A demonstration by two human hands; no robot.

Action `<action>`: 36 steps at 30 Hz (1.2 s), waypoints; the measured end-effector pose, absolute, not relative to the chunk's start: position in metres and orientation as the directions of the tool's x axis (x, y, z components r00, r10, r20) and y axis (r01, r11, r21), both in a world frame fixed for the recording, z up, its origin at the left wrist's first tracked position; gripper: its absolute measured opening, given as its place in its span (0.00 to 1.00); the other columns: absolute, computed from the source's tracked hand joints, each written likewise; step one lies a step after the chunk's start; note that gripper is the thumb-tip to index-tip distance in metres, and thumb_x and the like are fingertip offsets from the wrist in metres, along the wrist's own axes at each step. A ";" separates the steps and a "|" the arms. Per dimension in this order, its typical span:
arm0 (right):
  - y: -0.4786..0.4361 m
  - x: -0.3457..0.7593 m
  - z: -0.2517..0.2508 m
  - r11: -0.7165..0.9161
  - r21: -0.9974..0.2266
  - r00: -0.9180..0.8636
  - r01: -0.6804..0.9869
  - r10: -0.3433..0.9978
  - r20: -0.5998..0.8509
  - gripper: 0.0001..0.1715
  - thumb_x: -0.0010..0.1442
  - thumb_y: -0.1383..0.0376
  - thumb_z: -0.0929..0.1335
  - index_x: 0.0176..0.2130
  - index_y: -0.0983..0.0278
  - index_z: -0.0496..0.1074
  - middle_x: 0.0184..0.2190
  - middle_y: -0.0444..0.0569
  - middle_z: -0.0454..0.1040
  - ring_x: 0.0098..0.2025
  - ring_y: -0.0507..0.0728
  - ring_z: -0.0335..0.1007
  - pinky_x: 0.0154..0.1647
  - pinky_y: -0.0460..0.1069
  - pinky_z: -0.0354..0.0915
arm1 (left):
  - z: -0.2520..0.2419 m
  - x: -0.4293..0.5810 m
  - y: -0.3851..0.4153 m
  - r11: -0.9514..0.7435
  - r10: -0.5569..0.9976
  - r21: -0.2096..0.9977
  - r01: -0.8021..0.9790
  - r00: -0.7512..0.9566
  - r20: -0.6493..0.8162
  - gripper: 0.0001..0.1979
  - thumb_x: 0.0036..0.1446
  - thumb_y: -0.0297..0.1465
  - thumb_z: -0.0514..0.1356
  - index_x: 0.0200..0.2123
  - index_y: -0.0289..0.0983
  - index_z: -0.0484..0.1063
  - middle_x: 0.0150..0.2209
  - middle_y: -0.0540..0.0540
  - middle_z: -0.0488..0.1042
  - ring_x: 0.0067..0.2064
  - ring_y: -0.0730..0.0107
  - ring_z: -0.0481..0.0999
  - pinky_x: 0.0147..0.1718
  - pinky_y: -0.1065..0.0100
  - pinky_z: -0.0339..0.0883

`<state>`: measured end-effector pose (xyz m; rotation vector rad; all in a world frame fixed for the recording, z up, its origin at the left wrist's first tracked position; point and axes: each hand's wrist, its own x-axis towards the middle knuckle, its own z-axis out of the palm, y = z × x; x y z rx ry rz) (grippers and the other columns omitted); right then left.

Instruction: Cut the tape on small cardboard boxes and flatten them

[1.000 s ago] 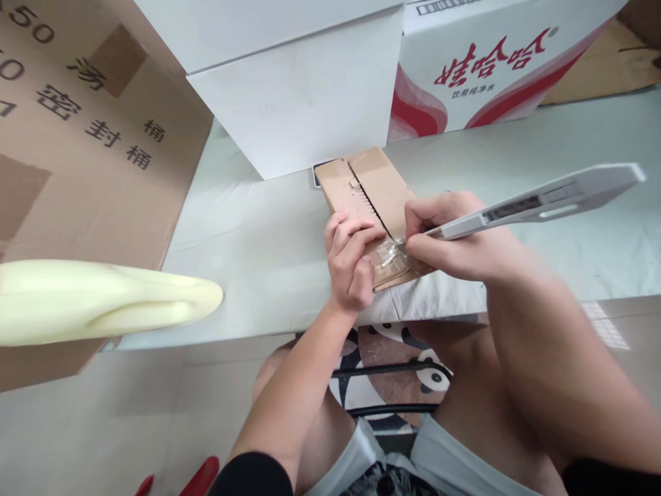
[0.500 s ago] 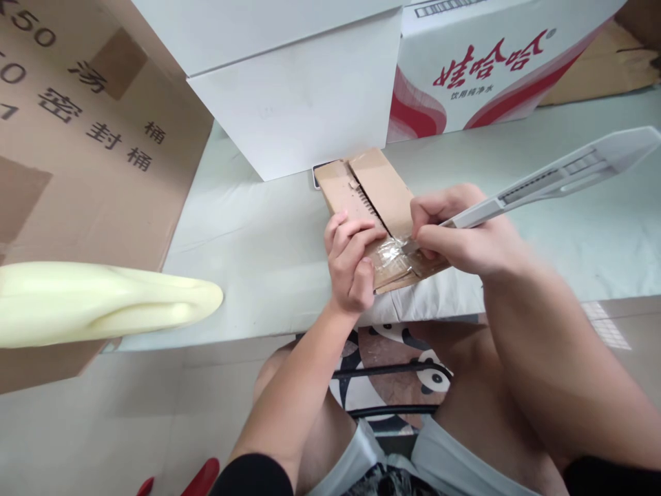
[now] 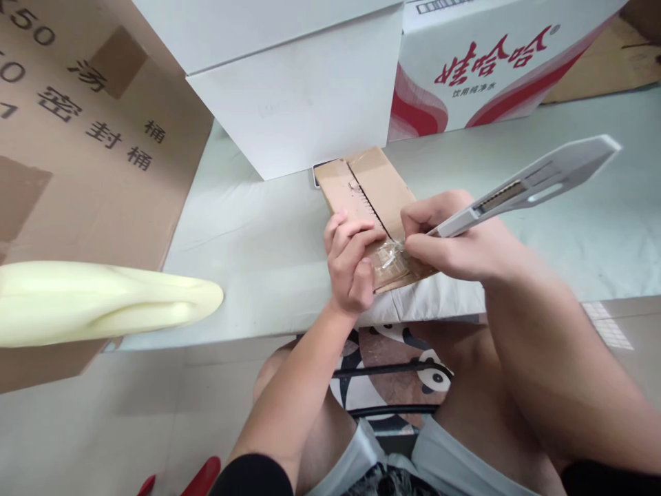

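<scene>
A small brown cardboard box (image 3: 379, 189) lies at the near edge of a pale table (image 3: 248, 234), its top seam slit along most of its length. My left hand (image 3: 351, 262) grips the box's near left corner with curled fingers. My right hand (image 3: 454, 238) is closed round a long grey utility knife (image 3: 521, 186), whose tip rests at the near end of the seam, on crumpled clear tape (image 3: 390, 255). The knife's handle points up to the right.
A large white box (image 3: 299, 96) stands right behind the small box. A white and red printed carton (image 3: 480, 62) is at the back right, a big brown carton (image 3: 87, 131) on the left. A cream plastic shape (image 3: 103, 300) juts in from the left.
The knife's handle tilted up and then came partly back down, while its tip stayed at the near end of the seam. My left hand has not moved.
</scene>
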<state>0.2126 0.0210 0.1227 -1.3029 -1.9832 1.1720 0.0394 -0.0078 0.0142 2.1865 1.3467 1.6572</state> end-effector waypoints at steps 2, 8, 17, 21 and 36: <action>0.021 0.213 0.122 0.152 -0.879 -0.430 0.451 0.901 -0.065 0.12 0.44 0.70 0.66 0.16 0.61 0.58 0.13 0.40 0.57 0.19 0.48 0.50 0.20 0.48 0.46 | 0.014 0.039 -0.008 -0.598 0.682 0.541 0.591 0.021 0.731 0.24 0.69 0.42 0.43 0.43 0.41 0.77 0.46 0.42 0.79 0.56 0.54 0.73 0.68 0.46 0.60; 0.022 0.218 0.119 0.011 -0.954 -0.410 0.301 0.904 -0.119 0.11 0.43 0.68 0.65 0.16 0.61 0.58 0.11 0.39 0.59 0.16 0.47 0.49 0.17 0.46 0.46 | 0.014 0.040 -0.008 -0.600 0.680 0.546 0.585 0.014 0.733 0.24 0.69 0.42 0.42 0.44 0.41 0.77 0.47 0.42 0.79 0.57 0.53 0.73 0.69 0.45 0.58; 0.025 0.219 0.122 0.066 -0.932 -0.447 0.356 0.888 -0.108 0.18 0.49 0.67 0.68 0.16 0.61 0.56 0.12 0.40 0.58 0.17 0.47 0.49 0.19 0.48 0.46 | 0.016 0.041 -0.009 -0.625 0.667 0.545 0.559 0.021 0.744 0.21 0.68 0.39 0.44 0.45 0.42 0.76 0.47 0.43 0.78 0.58 0.54 0.72 0.69 0.46 0.57; 0.024 0.219 0.124 0.085 -0.920 -0.491 0.383 0.862 -0.125 0.15 0.47 0.69 0.66 0.17 0.61 0.56 0.13 0.39 0.56 0.17 0.46 0.48 0.19 0.47 0.45 | 0.014 0.040 -0.009 -0.609 0.668 0.516 0.603 0.039 0.743 0.23 0.68 0.40 0.42 0.44 0.42 0.76 0.47 0.42 0.78 0.57 0.53 0.72 0.68 0.45 0.58; 0.029 0.225 0.116 -0.041 -0.974 -0.487 0.224 0.861 -0.148 0.19 0.47 0.63 0.68 0.16 0.60 0.54 0.12 0.39 0.54 0.15 0.48 0.50 0.18 0.48 0.47 | 0.013 0.039 -0.008 -0.616 0.661 0.526 0.587 0.020 0.750 0.23 0.70 0.41 0.42 0.44 0.41 0.76 0.47 0.43 0.78 0.60 0.54 0.72 0.68 0.47 0.60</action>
